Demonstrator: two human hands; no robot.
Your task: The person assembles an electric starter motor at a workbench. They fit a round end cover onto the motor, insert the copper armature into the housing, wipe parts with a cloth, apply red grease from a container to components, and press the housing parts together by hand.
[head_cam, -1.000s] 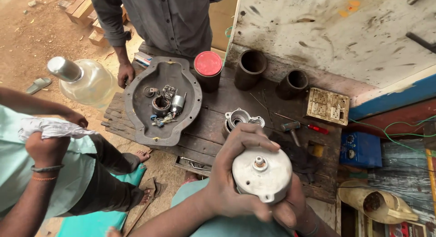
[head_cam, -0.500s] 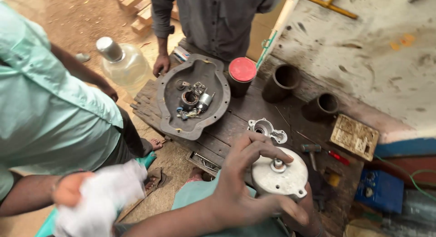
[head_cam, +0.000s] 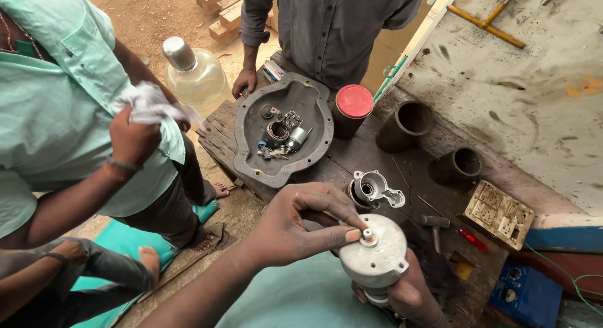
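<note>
Right hand (head_cam: 402, 296) cups the round grey motor housing (head_cam: 377, 252) from below, off the bench's near edge. Left hand (head_cam: 295, 224), earlier spread over its top, now pinches the centre shaft (head_cam: 368, 237). Cast fitting (head_cam: 375, 188) mid-bench; parts tray (head_cam: 282, 130) at the far-left corner.

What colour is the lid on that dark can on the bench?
The lid is red, on a dark can; the head view shows it clearly.

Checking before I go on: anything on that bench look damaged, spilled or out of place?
Nothing spilled. The switch plate by the screwdriver looks grimy and worn. Small loose parts sit inside the upturned cover.
</note>
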